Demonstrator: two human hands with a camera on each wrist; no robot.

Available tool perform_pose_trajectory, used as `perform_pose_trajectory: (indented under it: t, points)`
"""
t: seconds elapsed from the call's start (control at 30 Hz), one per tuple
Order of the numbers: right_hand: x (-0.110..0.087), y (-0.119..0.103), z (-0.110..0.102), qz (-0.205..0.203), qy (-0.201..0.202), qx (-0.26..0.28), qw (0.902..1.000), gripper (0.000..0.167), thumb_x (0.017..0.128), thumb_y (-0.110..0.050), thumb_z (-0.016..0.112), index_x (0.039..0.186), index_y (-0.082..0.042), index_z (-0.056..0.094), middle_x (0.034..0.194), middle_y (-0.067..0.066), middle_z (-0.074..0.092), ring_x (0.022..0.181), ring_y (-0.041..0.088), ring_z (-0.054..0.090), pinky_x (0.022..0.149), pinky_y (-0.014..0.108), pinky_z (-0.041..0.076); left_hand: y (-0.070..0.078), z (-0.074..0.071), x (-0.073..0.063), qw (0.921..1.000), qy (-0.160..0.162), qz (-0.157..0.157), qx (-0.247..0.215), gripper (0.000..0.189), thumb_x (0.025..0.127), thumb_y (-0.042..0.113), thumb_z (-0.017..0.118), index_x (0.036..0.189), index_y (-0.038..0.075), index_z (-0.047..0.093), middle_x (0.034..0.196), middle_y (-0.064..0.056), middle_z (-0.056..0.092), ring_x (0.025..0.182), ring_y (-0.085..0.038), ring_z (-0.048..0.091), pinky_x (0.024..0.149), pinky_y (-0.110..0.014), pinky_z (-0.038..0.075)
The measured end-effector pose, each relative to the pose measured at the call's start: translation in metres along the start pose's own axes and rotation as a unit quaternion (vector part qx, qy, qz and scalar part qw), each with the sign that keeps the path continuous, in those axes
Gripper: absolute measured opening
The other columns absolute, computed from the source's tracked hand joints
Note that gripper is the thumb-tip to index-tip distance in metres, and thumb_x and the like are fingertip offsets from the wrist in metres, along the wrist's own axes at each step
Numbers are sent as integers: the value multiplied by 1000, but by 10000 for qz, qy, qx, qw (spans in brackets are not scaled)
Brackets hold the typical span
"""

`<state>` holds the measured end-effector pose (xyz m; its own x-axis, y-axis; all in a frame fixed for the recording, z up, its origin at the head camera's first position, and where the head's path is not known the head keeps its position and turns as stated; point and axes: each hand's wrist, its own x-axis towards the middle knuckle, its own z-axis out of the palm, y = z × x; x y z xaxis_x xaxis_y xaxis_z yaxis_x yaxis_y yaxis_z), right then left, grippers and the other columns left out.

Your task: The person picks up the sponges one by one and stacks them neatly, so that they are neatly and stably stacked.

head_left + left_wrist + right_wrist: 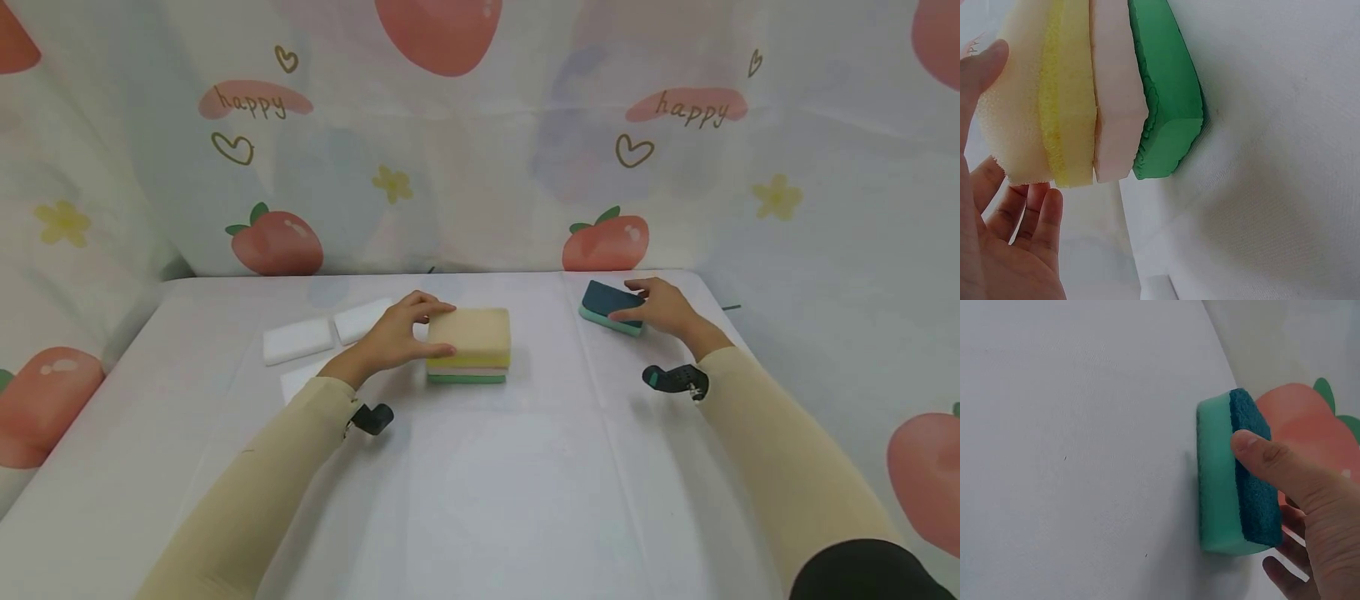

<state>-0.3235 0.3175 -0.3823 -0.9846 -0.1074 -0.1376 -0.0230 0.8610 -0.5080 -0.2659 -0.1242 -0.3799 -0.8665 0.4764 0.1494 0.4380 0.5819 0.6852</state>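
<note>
A stack of sponges stands mid-table: a cream sponge [468,333] with a yellow band on top, a pink layer [1117,94] beneath, and a green layer [1169,94] at the bottom. My left hand [401,333] holds the left end of the cream sponge, thumb at its near side and fingers round the far side. To the right, a mint-green sponge [1217,481] with a dark teal scouring pad [603,297] lies at an angle. Over it is my right hand [663,310], thumb overlapping the pad, fingers spread and loosely bent beyond it.
White rectangular blocks [298,340] lie left of the stack, partly behind my left forearm. A white cloth covers the table [487,483]. Behind its far edge hangs a printed curtain [480,167]. Each wrist carries a black camera mount [675,380].
</note>
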Motion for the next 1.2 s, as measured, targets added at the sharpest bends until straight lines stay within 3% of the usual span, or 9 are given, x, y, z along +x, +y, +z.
perform_pose_trajectory:
  t: [0.5,1.2]
  points:
    - [5,8,6,196,1,-72,9998,85,86,-44,73,148,2,37,146,32,31,132,48,31,109,64,32,1,0,-2,10000,-6,93,18,67,76,36,85,135,16,60,126,-4,51,116,-26,57,103,-39,47]
    - [4,5,6,235,-8,-76,9997,84,87,-44,72,148,2,37,145,33,31,131,49,32,108,64,33,0,0,-2,10000,-25,80,-10,69,77,37,84,137,16,59,126,-5,50,118,-27,56,104,-42,46]
